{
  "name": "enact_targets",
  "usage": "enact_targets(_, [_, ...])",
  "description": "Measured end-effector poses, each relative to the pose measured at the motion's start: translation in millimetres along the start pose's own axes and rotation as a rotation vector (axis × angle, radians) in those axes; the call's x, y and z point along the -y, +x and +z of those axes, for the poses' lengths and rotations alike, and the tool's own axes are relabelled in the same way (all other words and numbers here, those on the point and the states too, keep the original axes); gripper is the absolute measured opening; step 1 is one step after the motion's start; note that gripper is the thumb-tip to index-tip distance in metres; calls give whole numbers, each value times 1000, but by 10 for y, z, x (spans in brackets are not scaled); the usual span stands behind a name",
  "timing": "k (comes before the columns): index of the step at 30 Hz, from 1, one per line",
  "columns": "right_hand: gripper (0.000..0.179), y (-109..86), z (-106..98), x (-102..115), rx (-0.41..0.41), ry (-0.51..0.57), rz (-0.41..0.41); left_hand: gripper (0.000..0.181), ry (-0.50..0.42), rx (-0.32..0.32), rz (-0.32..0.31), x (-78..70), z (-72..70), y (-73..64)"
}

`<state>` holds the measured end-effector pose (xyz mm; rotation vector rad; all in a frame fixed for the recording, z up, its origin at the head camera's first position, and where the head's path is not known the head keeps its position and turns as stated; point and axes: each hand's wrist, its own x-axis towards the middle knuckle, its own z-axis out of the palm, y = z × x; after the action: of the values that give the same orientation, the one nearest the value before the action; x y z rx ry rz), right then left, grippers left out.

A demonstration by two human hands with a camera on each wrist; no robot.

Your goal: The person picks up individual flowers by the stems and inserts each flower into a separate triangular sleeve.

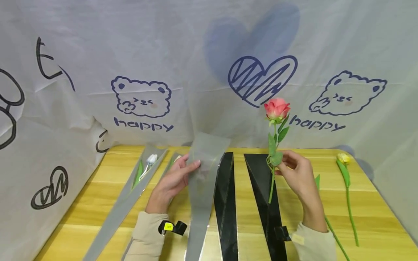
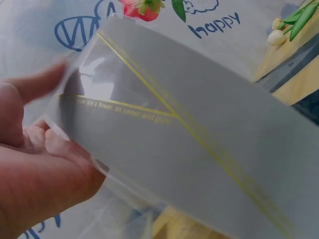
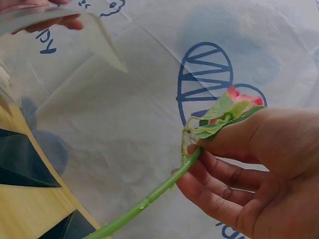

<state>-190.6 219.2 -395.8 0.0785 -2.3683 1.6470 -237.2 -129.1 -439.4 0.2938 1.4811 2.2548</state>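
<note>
My left hand (image 1: 172, 179) holds a grey translucent flower sleeve (image 1: 203, 185) near its wide upper end, raised over the table. In the left wrist view, gold lines and small lettering run across this sleeve (image 2: 209, 99). The thumb and fingers of the left hand (image 2: 55, 164) are at its edge. My right hand (image 1: 298, 174) pinches the green stem of a pink rose (image 1: 277, 109) just below its leaves. The rose stands upright, its stem's lower end hanging free. In the right wrist view, thumb and fingertips of the right hand (image 3: 239, 169) meet on the stem (image 3: 144, 201).
Two black sleeves (image 1: 226, 210) (image 1: 263, 195) lie on the wooden table (image 1: 369, 217). To the left, a grey sleeve (image 1: 121, 203) holds a white tulip (image 1: 151, 159); another is partly hidden behind my left hand. A yellow tulip (image 1: 344, 158) and another green stem (image 1: 337, 239) lie right.
</note>
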Motion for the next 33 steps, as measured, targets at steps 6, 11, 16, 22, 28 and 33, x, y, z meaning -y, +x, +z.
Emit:
enact_targets(6, [24,12,51,-4,-46,66,-9,54,214,-41,0,-26,59,-53])
enact_targets(11, [23,13,90,14,-81,106,7,35,256,-41,-18,4,121,-25])
enact_targets(16, [23,16,136,53,-137,231,40,16,306,-119,11,28,187,24])
enact_targets(22, [23,17,166,108,-212,426,49,21,497,-195,99,36,215,54])
enact_targets(28, [22,2,242,243,-326,611,-67,15,597,-154,117,49,273,47])
enact_targets(33, [23,-55,306,426,-392,805,-216,20,708,-155,161,68,334,39])
